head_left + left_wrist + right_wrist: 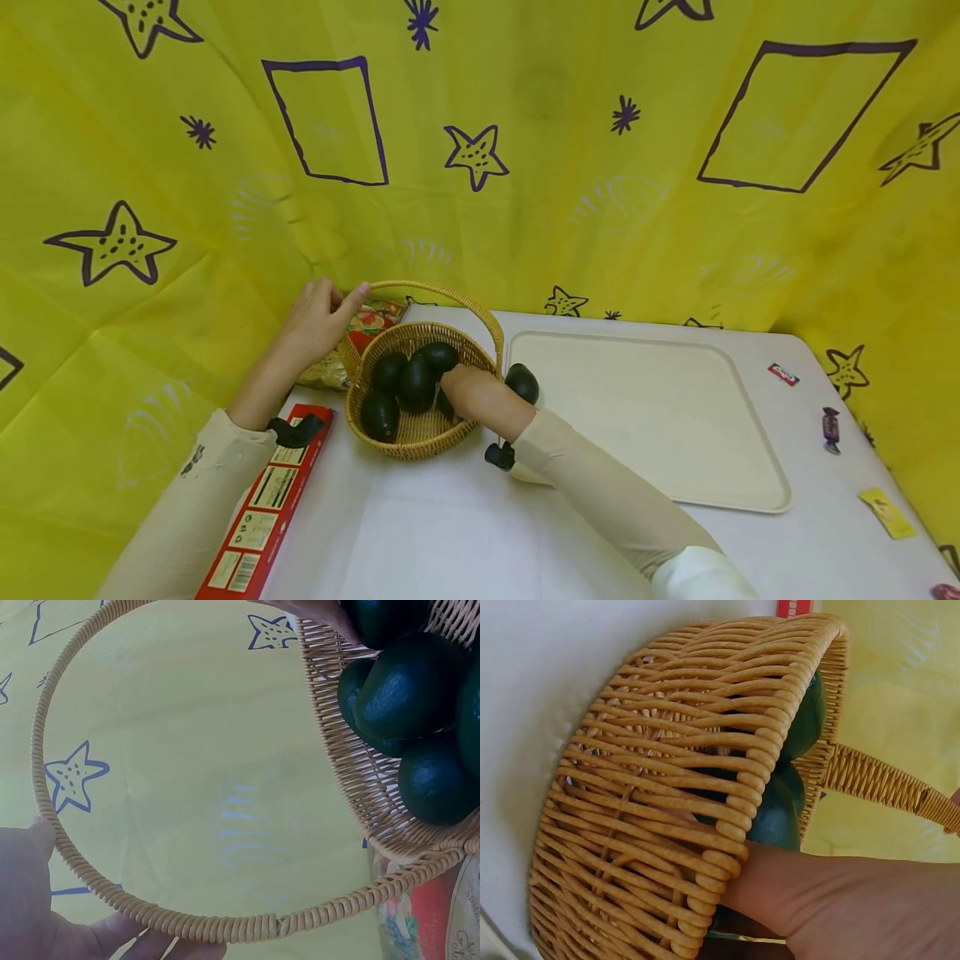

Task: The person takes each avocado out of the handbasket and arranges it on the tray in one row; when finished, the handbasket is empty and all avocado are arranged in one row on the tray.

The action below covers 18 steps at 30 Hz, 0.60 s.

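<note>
A wicker basket [412, 451] with several dark green avocados [417, 385] in it stands left of the middle of the table. My left hand [318, 321] holds its arched handle [187, 925], the fingers wrapping it from below in the left wrist view. Over the basket's right rim reaches my right hand [483, 398], down among the avocados. Wicker and fruit hide its fingers, so I cannot tell whether they grasp one. Another avocado [522, 382] sits outside the basket, over the left side of a cream tray [637, 408].
A long red box [262, 508] lies by the left forearm. Packaged food [367, 321] stands behind the basket. Along the right edge lie small wrapped sweets, among them a purple one [831, 430] and a yellow packet [887, 512]. A yellow curtain [540, 233] hangs behind the table.
</note>
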Available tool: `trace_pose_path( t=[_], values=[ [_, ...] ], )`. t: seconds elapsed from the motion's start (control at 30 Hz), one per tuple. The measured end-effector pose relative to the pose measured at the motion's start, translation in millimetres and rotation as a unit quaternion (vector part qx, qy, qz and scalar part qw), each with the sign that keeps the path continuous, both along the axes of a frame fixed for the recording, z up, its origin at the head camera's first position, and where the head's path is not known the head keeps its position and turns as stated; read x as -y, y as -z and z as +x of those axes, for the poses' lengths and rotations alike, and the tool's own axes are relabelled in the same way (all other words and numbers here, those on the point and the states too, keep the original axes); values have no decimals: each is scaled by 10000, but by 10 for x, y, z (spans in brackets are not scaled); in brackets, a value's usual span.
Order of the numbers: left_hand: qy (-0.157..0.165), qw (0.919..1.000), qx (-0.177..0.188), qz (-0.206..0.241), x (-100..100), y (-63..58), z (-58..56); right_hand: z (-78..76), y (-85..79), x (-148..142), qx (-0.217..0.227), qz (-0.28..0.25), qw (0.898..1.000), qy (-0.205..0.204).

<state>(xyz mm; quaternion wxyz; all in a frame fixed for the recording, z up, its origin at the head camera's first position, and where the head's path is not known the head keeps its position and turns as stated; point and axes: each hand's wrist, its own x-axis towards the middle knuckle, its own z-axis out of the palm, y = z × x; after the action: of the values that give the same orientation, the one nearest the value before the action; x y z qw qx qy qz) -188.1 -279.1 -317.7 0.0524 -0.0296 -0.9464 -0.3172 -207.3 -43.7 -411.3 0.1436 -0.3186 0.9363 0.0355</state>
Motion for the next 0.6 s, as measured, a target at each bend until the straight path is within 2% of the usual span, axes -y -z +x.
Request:
trace_pose_path(
  t=[0.27, 0.6],
  values=[
    [-18, 10000, -18, -40, -8, -9, 4, -20, 11, -24, -109, 26, 9995, -304],
    [-2, 10000, -28, -11, -6, -6, -6, -44, 31, -57, -146, -170, 9989, -404]
  ],
)
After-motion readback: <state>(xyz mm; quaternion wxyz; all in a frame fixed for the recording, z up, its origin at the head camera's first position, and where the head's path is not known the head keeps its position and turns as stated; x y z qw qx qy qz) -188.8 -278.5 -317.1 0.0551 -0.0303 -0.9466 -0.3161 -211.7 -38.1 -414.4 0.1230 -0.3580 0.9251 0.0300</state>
